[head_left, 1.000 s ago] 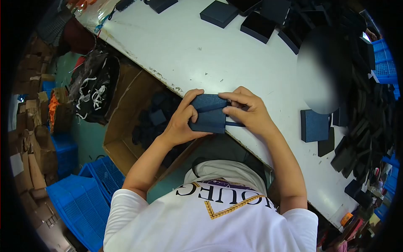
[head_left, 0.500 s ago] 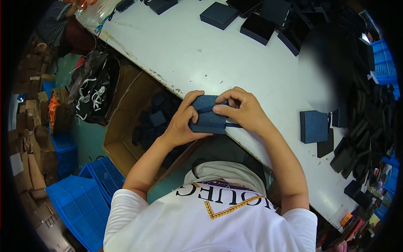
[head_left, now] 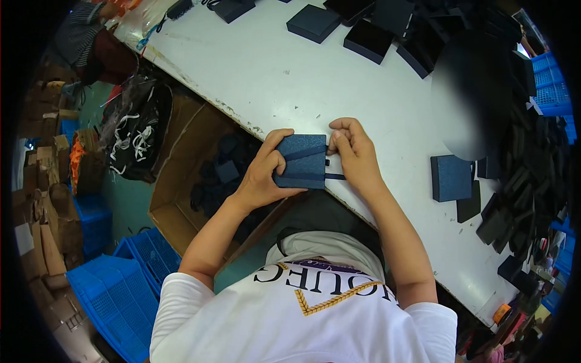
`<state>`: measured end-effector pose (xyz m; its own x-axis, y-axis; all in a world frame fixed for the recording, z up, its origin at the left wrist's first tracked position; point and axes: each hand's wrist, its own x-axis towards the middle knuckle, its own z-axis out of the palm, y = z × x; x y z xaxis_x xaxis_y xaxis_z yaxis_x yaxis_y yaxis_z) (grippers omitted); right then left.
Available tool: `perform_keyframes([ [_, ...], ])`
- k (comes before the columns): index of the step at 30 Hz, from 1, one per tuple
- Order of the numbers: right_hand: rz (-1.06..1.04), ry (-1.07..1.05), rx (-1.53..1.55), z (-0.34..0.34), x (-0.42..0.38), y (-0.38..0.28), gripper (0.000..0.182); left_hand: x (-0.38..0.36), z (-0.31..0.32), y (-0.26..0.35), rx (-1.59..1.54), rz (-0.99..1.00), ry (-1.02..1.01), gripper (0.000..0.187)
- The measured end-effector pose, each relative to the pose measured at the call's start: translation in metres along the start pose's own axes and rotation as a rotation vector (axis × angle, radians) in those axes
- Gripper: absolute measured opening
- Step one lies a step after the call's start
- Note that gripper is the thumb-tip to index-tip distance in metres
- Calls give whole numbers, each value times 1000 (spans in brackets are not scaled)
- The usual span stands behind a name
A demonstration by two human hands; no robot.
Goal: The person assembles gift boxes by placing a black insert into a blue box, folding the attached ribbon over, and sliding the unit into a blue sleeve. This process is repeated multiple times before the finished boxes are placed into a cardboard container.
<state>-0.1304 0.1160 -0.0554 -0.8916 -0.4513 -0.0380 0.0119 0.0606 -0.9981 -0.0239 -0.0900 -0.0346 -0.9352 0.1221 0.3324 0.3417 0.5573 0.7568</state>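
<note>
A small dark blue gift box [head_left: 305, 166] is gripped in my left hand [head_left: 264, 166], its fingers wrapped around the left side, above the table's front edge. Dark ribbon [head_left: 308, 153] runs slantwise over the box face. A second ribbon band [head_left: 307, 179] crosses the lower part, and a length sticks out past the right side. At the box's right edge, my right hand [head_left: 356, 152] has its thumb and fingers pinched where the slanting ribbon reaches the edge. The exact grip is partly hidden behind the fingers.
Another blue box [head_left: 451, 178] lies on the white table [head_left: 254, 78] at right. Black boxes [head_left: 367, 41] and dark pieces are heaped behind and to the right. Below left are a cardboard carton [head_left: 175, 199] and blue crates [head_left: 115, 296]. Someone [head_left: 91, 42] sits far left.
My right hand has moved from over the box face to just past its right edge, uncovering the slanting ribbon. My left hand keeps its hold on the box.
</note>
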Motion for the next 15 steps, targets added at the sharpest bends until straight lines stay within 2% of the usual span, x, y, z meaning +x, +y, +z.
perform_keyframes([
  [3,98,0,-276,6,-5,-42,33,0,0,0,-4,2,5,66],
  [6,-216,27,-650,27,-9,-34,39,-3,1,0,8,-22,12,66],
  [7,-150,27,-566,28,-7,-30,37,-2,1,0,7,-21,16,66],
  [13,-114,20,-431,17,-9,-19,36,-1,2,0,1,-33,18,67],
  [15,18,-22,-282,8,-8,-29,37,-2,3,-1,8,-38,14,67],
])
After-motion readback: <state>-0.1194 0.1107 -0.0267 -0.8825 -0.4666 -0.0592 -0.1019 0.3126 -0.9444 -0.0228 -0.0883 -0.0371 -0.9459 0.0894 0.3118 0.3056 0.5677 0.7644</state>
